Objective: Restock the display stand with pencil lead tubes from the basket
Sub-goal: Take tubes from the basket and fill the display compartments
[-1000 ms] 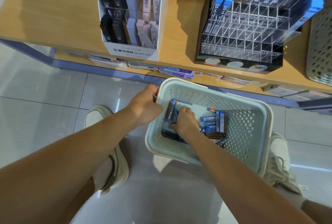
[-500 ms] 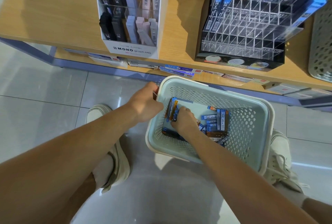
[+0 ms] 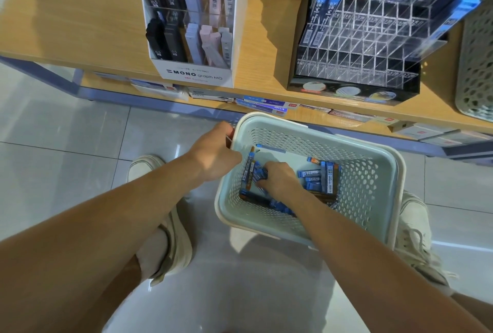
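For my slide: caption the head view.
Left hand grips the basket; right hand grasps lead tubes inside.

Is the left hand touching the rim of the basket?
Touching. In the head view the left hand grips the basket by its rim at the left corner.

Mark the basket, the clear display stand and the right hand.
basket (image 3: 373,185): head view, perforated right wall.
clear display stand (image 3: 360,47): head view, empty acrylic slots.
right hand (image 3: 280,177): head view, back of hand.
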